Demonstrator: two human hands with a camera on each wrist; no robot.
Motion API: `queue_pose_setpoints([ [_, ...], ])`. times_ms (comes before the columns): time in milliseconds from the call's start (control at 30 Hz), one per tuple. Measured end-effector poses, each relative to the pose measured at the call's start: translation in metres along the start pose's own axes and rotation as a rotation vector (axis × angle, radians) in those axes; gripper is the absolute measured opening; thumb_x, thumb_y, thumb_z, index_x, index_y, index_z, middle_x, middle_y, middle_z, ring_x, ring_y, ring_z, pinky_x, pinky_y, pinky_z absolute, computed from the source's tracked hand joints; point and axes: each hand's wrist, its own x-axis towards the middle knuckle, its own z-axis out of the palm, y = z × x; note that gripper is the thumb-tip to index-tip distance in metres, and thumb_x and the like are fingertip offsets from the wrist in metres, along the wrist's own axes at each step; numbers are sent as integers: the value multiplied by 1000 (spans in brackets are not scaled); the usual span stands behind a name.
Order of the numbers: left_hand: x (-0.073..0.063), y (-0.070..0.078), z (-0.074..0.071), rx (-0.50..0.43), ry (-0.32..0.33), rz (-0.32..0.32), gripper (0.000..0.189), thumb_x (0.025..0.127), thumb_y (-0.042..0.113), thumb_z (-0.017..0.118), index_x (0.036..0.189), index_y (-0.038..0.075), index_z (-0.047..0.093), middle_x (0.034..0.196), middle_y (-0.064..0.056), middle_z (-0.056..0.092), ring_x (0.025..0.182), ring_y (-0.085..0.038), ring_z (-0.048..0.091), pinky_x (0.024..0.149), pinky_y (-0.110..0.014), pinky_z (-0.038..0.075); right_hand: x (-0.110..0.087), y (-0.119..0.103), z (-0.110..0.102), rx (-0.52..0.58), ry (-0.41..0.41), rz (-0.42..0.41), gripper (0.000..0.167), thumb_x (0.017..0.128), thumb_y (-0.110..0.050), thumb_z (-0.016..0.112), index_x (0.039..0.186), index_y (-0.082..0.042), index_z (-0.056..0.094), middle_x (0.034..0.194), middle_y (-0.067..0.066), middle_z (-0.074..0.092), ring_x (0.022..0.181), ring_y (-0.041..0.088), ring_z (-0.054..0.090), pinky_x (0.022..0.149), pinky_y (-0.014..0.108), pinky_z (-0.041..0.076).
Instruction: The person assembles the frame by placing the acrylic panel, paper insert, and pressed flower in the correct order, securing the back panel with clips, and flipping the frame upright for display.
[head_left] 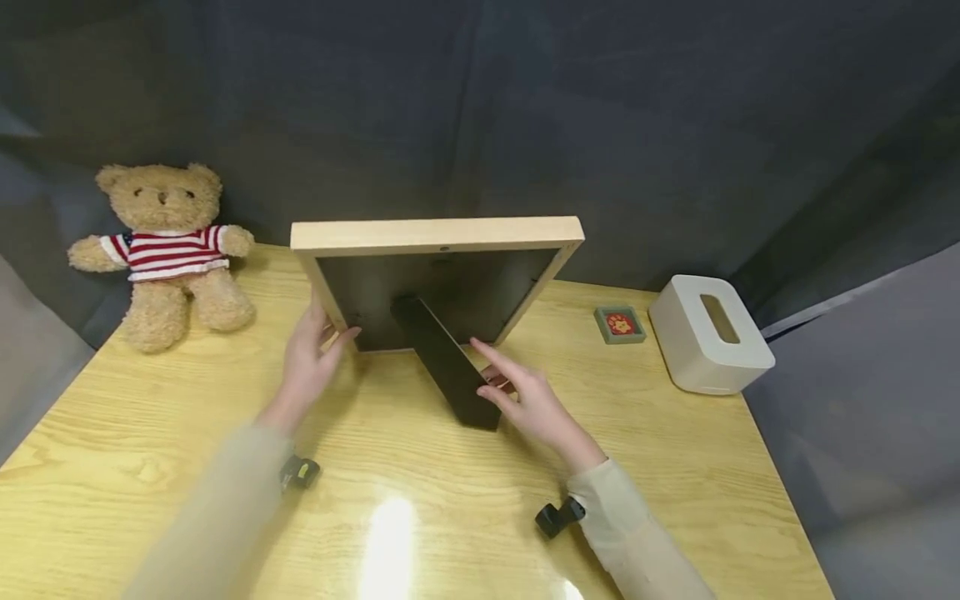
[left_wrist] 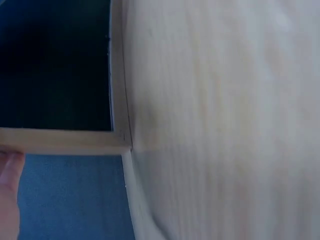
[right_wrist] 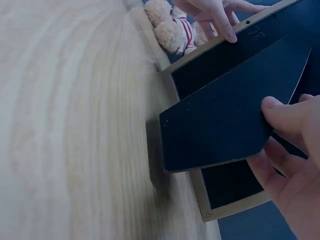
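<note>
A picture frame [head_left: 438,232] in pale wood stands with its dark back facing me. From that back a black easel leg [head_left: 450,367] swings out toward me. My left hand [head_left: 307,354] grips the frame's left side, thumb on the back edge. In the left wrist view, only part of the left hand [left_wrist: 9,192] shows beside the wooden frame [left_wrist: 65,141]. With thumb and fingers, my right hand [head_left: 536,407] pinches the leg near its lower end. The right wrist view shows the leg [right_wrist: 215,120] between the right hand's thumb and fingers [right_wrist: 272,162].
A teddy bear [head_left: 168,250] in a striped shirt sits at the back left of the wooden table [head_left: 420,500]. On the right are a small green square box [head_left: 621,325] with a red emblem and a white tissue box [head_left: 708,337]. Dark cloth [head_left: 480,108] hangs behind.
</note>
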Motion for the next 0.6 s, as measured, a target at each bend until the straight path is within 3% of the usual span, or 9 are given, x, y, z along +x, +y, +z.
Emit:
queue_pose_setpoints([
  [200, -8, 3, -6, 28, -37, 68, 67, 87, -6, 64, 145, 13, 37, 125, -21, 54, 114, -38, 55, 91, -41, 50, -12, -4, -1, 27, -66, 19, 73, 87, -6, 69, 150, -19, 33, 97, 7, 67, 87, 17, 64, 70, 29, 57],
  [300, -9, 4, -6, 23, -40, 91, 55, 87, -5, 63, 137, 7, 45, 122, -19, 55, 113, -36, 55, 93, -40, 49, -16, -5, -1, 19, -72, 6, 74, 87, -8, 70, 150, -17, 32, 103, 9, 65, 81, 16, 65, 68, 28, 57],
  [367, -10, 4, -6, 31, -37, 101, 49, 87, -5, 64, 133, 5, 48, 120, -19, 57, 114, -35, 55, 93, -40, 49, -18, -9, -2, -37, -39, -52, 71, 88, -12, 69, 149, -15, 33, 112, 10, 61, 80, 15, 64, 67, 25, 56],
  [467, -11, 4, -6, 45, -31, 97, 45, 87, -5, 64, 128, 4, 51, 118, -19, 58, 113, -36, 55, 93, -43, 50, -13, -28, -11, -201, 146, -274, 56, 90, -17, 67, 141, -7, 45, 116, 13, 58, 80, 18, 62, 69, 25, 54],
  [533, -11, 4, -6, 51, -26, 90, 44, 87, -5, 64, 128, 4, 51, 117, -19, 58, 113, -37, 55, 92, -44, 50, -3, -48, -24, -328, 387, -454, 42, 91, -16, 66, 129, -2, 56, 113, 16, 58, 82, 24, 60, 72, 31, 52],
  [600, -12, 5, -6, 50, -20, 79, 43, 87, -5, 64, 127, 3, 51, 117, -20, 57, 112, -37, 55, 92, -45, 50, 10, -73, -40, -432, 640, -532, 32, 92, -16, 64, 120, -1, 61, 111, 18, 59, 86, 31, 56, 74, 40, 47],
])
